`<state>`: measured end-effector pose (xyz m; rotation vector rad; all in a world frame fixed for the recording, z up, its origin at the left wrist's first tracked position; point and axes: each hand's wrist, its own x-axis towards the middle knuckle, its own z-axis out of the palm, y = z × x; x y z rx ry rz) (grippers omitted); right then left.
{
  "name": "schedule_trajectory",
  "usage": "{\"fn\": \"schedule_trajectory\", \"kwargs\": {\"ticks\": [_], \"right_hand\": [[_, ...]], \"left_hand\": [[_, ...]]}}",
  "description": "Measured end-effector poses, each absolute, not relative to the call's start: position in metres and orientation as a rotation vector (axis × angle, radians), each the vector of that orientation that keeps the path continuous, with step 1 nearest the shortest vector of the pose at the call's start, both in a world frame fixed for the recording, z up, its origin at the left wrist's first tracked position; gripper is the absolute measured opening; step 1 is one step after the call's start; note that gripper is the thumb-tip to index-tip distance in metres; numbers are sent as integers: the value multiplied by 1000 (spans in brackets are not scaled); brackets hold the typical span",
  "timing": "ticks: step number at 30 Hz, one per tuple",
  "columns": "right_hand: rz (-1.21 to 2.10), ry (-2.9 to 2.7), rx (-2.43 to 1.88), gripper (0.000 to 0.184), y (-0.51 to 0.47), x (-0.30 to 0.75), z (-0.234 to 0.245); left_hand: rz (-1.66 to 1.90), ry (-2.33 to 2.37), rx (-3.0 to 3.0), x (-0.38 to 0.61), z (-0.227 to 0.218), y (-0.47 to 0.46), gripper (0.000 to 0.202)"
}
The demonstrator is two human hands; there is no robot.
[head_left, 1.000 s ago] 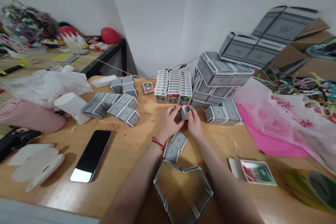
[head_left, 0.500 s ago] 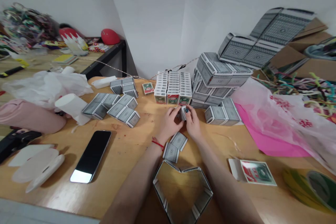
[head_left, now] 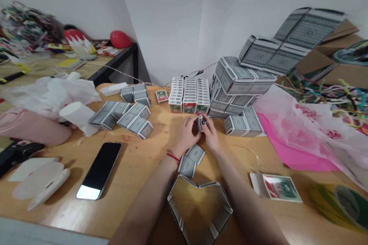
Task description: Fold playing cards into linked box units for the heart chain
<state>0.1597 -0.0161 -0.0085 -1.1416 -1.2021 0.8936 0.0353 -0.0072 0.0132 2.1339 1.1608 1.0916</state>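
Note:
My left hand (head_left: 186,133) and my right hand (head_left: 210,134) meet at the middle of the wooden table (head_left: 138,168), both closed around one small grey patterned box (head_left: 200,123). Just beyond them stand three rows of small boxes (head_left: 189,95) on end. Two flat grey patterned cards (head_left: 191,160) lie between my wrists. Near the front edge sits a heart-shaped frame (head_left: 200,210) made of the same boxes, under my forearms.
Grey box groups (head_left: 126,116) lie left of centre, larger grey cartons (head_left: 238,84) stack at the back right. A black phone (head_left: 99,170) and white lids (head_left: 37,182) lie front left. Pink plastic bag (head_left: 304,134) spreads right; a red-green card (head_left: 277,187) lies front right.
Both hands have shifted very slightly farther from me, towards the rows of boxes, still working the same small box between the fingers. Nothing else moved.

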Motion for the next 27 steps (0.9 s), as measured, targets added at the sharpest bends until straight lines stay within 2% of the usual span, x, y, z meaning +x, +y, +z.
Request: {"fn": "schedule_trajectory", "kwargs": {"ticks": [8,27], "right_hand": [[1167,-1016,-1097,40,-13,161,-7],[1159,-962,-1096,39,-9,155,-10]], "left_hand": [[1024,1233,2170,35,14,-7,54],[980,1253,2250,36,12,-6,55]]}}
